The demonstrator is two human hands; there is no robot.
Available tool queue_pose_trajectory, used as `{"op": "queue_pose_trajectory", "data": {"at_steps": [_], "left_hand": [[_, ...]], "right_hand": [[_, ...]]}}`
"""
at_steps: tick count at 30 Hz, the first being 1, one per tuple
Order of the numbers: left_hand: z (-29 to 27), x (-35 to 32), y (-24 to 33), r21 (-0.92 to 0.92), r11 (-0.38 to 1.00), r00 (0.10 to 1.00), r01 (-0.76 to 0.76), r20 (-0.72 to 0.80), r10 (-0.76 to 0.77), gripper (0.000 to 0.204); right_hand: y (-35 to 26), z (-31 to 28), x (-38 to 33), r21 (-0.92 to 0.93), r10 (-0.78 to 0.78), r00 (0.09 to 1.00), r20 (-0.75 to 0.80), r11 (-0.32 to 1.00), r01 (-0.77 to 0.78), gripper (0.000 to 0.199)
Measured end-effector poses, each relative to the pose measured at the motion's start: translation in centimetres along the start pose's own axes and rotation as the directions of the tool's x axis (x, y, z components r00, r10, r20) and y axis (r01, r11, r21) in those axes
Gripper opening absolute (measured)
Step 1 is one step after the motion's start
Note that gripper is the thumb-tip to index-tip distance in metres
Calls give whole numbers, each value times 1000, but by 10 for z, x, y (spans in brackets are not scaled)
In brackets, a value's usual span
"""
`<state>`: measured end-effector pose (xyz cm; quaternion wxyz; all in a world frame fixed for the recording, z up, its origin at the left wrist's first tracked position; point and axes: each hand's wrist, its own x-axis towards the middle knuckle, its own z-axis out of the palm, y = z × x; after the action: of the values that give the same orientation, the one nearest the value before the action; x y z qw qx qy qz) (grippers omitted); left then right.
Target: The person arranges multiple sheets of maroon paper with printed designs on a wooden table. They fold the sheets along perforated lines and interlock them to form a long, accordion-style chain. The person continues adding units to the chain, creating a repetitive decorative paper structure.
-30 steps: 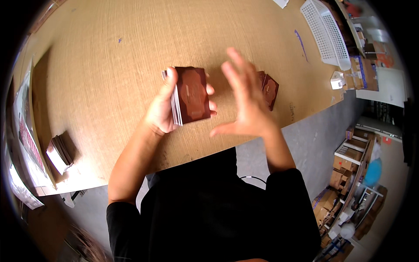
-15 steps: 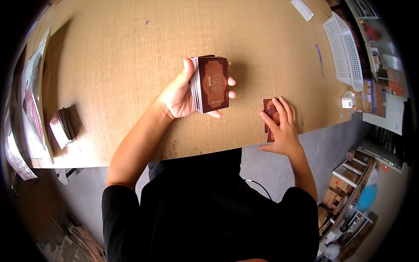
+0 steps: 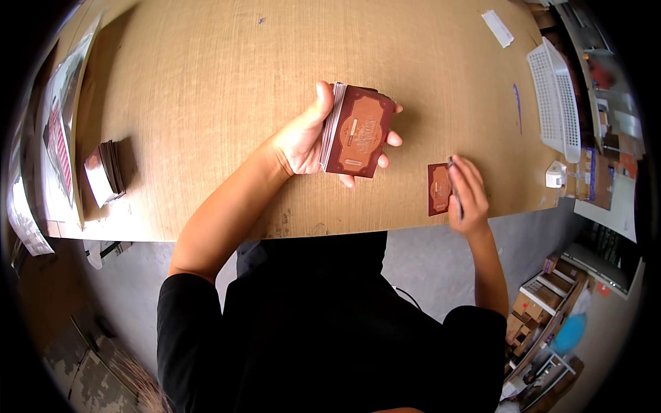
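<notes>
Left hand [image 3: 303, 141] above desk [image 3: 206, 89] middle, fingers wrapped round thick deck of brown-backed cards [image 3: 358, 131], thumb on far edge. Right hand [image 3: 468, 189] at near right desk edge, fingers pinched on single card [image 3: 454, 196], beside small card pile [image 3: 438, 189] lying flat. Another card stack [image 3: 105, 172] far left. White basket [image 3: 558, 103] far right.

Wooden table [image 3: 206, 82], white plastic basket [image 3: 556, 96], small card stack [image 3: 105, 172], white paper slip [image 3: 497, 28]
</notes>
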<state>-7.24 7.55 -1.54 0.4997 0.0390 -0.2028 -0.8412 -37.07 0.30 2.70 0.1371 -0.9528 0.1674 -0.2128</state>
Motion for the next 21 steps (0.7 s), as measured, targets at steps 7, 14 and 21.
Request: {"op": "queue_pose_trajectory", "data": {"at_steps": [7,14,21], "left_hand": [[7,-3,-4,168,986,996,-6,-90,21,88],[12,-5,-5,153,980,992,-124,36,120,100],[14,-3,4,60,963,958,-261,-109,267,83]], "right_hand": [[-37,15,77,-162,-211,916,-341,973,164,36],[-66,75,138,179,-385,786,-484,835,520,51],[-72,76,140,152,-157,891,-426,958,242,52]]}}
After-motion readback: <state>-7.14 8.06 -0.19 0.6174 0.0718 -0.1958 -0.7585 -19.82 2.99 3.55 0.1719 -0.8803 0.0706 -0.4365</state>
